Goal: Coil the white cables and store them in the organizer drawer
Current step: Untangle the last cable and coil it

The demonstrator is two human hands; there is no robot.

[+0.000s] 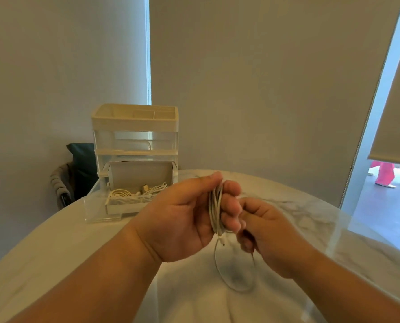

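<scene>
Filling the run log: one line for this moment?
left hand grips white cable coil | right hand pinches its loose loop | organizer drawer open, cables inside

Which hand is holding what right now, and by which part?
Left hand grips the white cable by its coiled bundle. Right hand pinches the same cable's loose length just below the coil.

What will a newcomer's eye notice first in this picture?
Two hands in the centre: the left hand grips a coiled thin white cable, and the right hand pinches its loose loop. Behind them on the left, a clear plastic organizer with cream frame has its bottom drawer pulled open, with more white cables inside.
</scene>
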